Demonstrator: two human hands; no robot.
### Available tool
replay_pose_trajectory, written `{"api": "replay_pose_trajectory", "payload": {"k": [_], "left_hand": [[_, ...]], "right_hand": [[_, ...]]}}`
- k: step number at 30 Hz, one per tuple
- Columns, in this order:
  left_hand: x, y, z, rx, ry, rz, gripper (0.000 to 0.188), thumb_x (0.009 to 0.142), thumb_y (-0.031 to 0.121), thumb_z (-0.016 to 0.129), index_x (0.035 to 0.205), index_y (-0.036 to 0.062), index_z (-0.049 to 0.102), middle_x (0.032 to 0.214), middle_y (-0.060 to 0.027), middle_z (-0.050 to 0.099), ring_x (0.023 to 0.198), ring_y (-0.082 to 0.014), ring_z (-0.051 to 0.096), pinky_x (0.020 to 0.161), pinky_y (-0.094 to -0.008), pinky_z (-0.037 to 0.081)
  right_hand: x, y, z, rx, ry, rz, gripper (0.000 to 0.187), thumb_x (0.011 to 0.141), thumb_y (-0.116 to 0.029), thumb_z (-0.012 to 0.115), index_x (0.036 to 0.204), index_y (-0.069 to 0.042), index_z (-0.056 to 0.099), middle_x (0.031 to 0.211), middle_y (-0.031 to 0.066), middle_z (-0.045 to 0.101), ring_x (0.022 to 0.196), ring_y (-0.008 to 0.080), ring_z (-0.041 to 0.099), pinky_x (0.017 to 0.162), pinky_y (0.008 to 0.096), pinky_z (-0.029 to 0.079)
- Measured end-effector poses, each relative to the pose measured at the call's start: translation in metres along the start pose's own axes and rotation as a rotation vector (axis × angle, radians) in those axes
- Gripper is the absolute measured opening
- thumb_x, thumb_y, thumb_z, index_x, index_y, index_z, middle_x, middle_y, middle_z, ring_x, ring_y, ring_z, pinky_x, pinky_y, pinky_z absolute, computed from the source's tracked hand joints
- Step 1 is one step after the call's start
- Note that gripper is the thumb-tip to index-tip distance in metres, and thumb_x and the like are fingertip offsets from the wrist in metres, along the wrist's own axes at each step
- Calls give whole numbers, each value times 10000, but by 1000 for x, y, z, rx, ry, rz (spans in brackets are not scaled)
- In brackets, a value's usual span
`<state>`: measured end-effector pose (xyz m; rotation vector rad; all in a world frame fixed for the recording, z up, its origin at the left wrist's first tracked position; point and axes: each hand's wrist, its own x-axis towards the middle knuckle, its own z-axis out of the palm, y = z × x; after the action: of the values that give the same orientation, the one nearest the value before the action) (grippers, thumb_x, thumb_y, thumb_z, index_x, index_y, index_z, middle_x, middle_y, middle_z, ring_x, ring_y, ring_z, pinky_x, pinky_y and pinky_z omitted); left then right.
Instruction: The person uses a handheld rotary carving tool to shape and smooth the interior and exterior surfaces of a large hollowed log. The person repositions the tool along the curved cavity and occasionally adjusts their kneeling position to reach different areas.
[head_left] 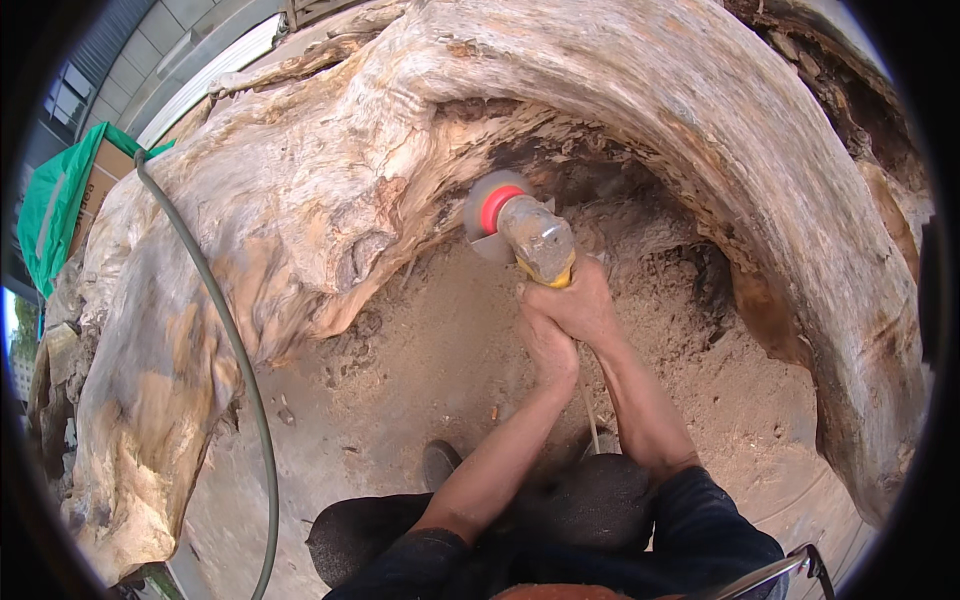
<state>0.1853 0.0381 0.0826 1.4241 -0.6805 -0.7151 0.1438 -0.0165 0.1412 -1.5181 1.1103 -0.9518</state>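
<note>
Both of my hands are closed around an angle grinder (pixel 541 240) with a dusty grey head and a bit of yellow body. My right hand (pixel 583 302) wraps the body just behind the head. Below it, my left hand (pixel 546 343) grips the rear part, its fingers partly hidden. The grinder's round disc (pixel 480 222), red at its centre and blurred grey at the rim, is at the inner hollow of a big pale driftwood trunk (pixel 290 200). Whether the disc touches the wood I cannot tell. A thin cord (pixel 589 400) hangs down from the hands.
The trunk arches around me on the left, far and right sides. A grey-green hose (pixel 222 305) drapes over its left part down to the ground. Sawdust (pixel 440 320) covers the ground inside the arch. A green cover (pixel 60 205) over a cardboard box stands at the far left.
</note>
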Motion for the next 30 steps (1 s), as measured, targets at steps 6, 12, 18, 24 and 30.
{"api": "replay_pose_trajectory", "payload": {"k": [6, 12, 18, 24, 30], "left_hand": [[-43, -36, -11, -63, -195, -21, 584, 1109, 477, 334, 1358, -41, 436, 1082, -139, 610, 958, -198, 597, 830, -354, 488], [-52, -58, -18, -40, -278, 142, 496, 1078, 370, 486, 1374, -16, 388, 982, -45, 564, 755, -81, 520, 641, -259, 451], [-55, -65, -19, 45, -294, 101, 522, 1086, 327, 446, 1441, -44, 349, 994, -161, 598, 821, -245, 584, 690, -351, 490], [-66, -74, -14, 238, -388, -106, 514, 1081, 375, 411, 1361, -55, 451, 1036, -330, 651, 932, -516, 661, 767, -545, 530], [-18, -68, -71, 958, -1132, 115, 533, 1049, 469, 486, 1159, -36, 619, 1051, -267, 687, 946, -464, 680, 848, -554, 528]], "right_hand": [[-13, 6, -16, 83, -43, 160, 383, 735, -173, 777, 1062, 15, 710, 941, 69, 718, 840, 154, 673, 774, 312, 542], [-32, 25, -21, 484, -49, 216, 489, 796, -149, 738, 1230, 34, 606, 1057, 101, 715, 904, 188, 683, 826, 341, 554], [-42, 52, -24, 539, -117, 337, 603, 815, -97, 726, 1354, 19, 482, 1013, 88, 701, 886, 178, 682, 798, 330, 559], [-40, 76, -30, 430, -65, 423, 625, 762, -76, 704, 1343, 34, 498, 968, 102, 688, 869, 173, 668, 764, 332, 545], [-58, 116, -29, 44, -40, 351, 657, 738, -132, 697, 1349, 54, 543, 1006, 154, 678, 883, 229, 658, 798, 349, 527]]}}
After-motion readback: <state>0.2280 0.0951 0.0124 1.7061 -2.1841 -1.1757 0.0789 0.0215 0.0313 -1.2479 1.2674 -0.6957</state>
